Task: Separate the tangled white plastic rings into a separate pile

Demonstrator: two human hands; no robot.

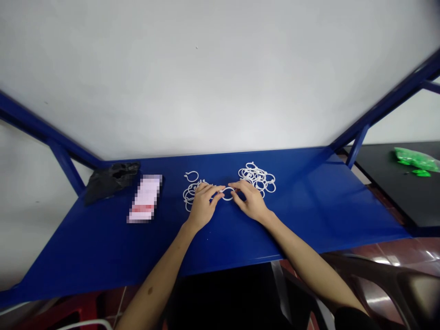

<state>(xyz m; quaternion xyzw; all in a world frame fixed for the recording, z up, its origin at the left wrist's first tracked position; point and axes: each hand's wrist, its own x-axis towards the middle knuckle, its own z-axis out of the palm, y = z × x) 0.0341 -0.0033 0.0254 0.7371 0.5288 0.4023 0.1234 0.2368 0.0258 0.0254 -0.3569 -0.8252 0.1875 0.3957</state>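
Between my two hands is a white plastic ring [228,199], held just above or on the blue table. My left hand [203,206] pinches its left side between thumb and fingers. My right hand [250,200] grips the opposite side the same way. A pile of similar white rings [188,195] lies behind and left of my left hand, partly hidden by it. One open white ring [192,176] lies a little apart, farther back. Beyond my right hand is a second heap of white rings [257,174], some overlapping.
The blue table [213,252] backs onto a pale wall, with blue frame bars at both sides. A phone-like object [146,198], blurred, and a crumpled black plastic bag [112,181] lie at left. At right, a green plastic packet [416,160] rests on a black table [395,192].
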